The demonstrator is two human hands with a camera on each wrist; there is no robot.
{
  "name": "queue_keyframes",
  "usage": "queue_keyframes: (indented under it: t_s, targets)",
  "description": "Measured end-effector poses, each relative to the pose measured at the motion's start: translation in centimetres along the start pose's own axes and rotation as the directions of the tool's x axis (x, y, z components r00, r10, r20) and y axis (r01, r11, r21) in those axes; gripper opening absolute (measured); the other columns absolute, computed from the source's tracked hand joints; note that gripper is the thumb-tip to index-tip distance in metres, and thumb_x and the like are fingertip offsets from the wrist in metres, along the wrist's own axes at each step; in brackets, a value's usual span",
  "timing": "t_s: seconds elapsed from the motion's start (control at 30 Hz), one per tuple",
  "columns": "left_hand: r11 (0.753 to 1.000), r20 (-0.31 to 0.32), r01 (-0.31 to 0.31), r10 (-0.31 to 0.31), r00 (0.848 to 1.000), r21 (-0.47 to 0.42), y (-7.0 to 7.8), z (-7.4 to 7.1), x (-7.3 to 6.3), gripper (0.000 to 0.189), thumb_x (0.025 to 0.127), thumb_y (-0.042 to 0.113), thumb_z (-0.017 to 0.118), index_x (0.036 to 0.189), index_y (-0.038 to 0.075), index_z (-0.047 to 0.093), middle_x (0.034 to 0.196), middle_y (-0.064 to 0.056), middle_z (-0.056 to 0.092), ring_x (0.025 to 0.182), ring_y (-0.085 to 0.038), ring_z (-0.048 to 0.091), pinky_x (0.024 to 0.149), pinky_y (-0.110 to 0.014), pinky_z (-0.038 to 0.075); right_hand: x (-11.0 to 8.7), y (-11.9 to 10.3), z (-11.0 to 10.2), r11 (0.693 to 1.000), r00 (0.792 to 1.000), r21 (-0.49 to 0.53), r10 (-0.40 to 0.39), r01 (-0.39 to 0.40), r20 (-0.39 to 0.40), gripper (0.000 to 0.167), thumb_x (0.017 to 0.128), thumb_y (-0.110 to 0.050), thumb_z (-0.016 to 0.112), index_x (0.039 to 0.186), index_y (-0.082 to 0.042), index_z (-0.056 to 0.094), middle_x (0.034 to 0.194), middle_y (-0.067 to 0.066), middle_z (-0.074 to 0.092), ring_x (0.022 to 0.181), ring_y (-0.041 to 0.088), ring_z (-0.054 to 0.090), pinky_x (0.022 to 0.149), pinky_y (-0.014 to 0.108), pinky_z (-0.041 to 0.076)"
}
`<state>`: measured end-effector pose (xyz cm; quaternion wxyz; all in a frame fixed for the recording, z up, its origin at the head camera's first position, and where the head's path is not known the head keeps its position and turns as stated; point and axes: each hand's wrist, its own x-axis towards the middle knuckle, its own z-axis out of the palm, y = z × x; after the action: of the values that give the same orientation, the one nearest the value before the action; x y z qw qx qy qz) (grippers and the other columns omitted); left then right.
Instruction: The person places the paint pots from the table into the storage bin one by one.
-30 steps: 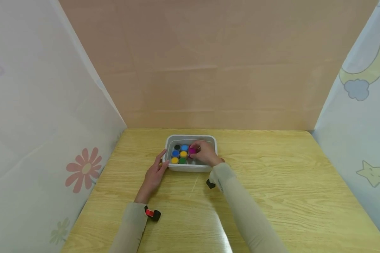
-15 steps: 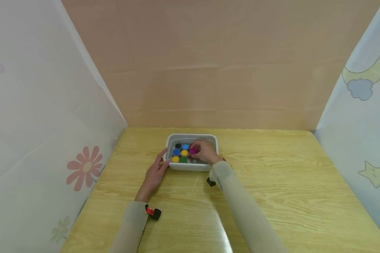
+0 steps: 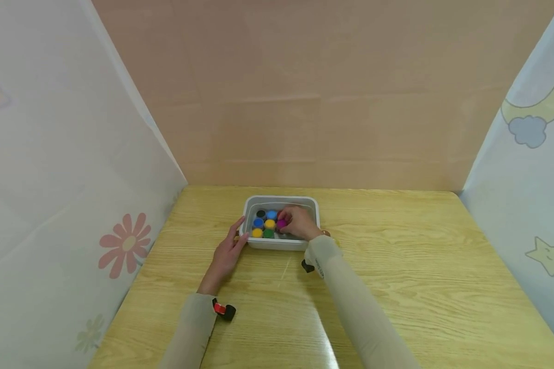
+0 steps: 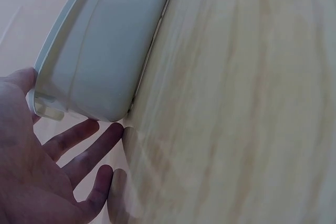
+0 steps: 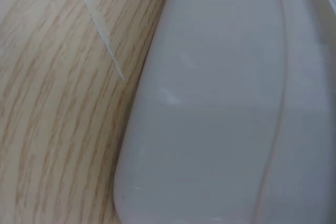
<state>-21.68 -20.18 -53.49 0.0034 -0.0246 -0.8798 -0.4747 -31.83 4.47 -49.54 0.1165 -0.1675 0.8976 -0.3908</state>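
Note:
A white plastic tub [image 3: 277,245] stands on the wooden table. In the head view my left hand [image 3: 224,254] is at its left end. The left wrist view shows the thumb over the tub's rim [image 4: 55,40] and the other fingers below, by the end wall. My right hand [image 3: 301,224] reaches inside and pinches a small pot with a purple lid [image 3: 281,224]. Left of it are similar pots with a black lid [image 3: 260,214], blue lids [image 3: 258,223], yellow lids [image 3: 257,233] and a green lid [image 3: 269,233]. A dark red one is partly hidden behind the right fingers.
The wooden table [image 3: 420,266] stretches out on both sides of the tub. A brown paper wall [image 3: 277,128] rises behind it, with patterned white walls left and right. Something brown and yellow [image 3: 336,241] shows beside the right wrist.
My right hand has lowered the purple-lidded pot slightly within the tub. The left hand keeps its place at the tub's end. The head view has shifted a little.

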Motion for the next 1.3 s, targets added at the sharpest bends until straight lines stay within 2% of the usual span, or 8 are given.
queue_keyframes:
  t_s: [0.43,0.73,1.3]
  targets:
    - [1.000,0.005,0.011,-0.011,1.000,-0.017,-0.03,0.03,-0.51,0.057,0.107,0.060,0.042,0.161,0.048,0.026,0.148,-0.015,0.057,0.126,-0.040,0.065,0.110,-0.064,0.043,-0.31,0.05,0.34,0.999,0.999,0.006,-0.038,0.038,-0.005,0.026,0.083,-0.001,0.082,0.107,-0.005,0.074,0.100,0.009,0.069,0.091,0.021,0.065,0.085,0.036,0.055]
    - [1.000,0.002,-0.008,0.008,1.000,-0.009,-0.09,0.08,-0.25,0.057,0.108,0.057,0.043,0.161,0.045,0.027,0.147,-0.016,0.057,0.125,-0.039,0.066,0.109,-0.065,0.043,-0.19,-0.06,0.19,1.000,1.000,-0.003,-0.024,0.024,-0.013,0.028,0.082,-0.002,0.084,0.109,-0.006,0.075,0.103,0.010,0.070,0.094,0.023,0.065,0.089,0.040,0.054]
    - [1.000,-0.004,0.004,-0.004,1.000,-0.017,-0.20,-0.10,-0.06,0.057,0.107,0.058,0.044,0.161,0.047,0.027,0.147,-0.016,0.057,0.125,-0.040,0.065,0.110,-0.064,0.043,0.06,-0.31,0.05,1.000,1.000,-0.017,-0.024,0.024,-0.018,0.029,0.083,-0.003,0.084,0.110,-0.007,0.075,0.103,0.009,0.070,0.092,0.022,0.065,0.085,0.037,0.055]
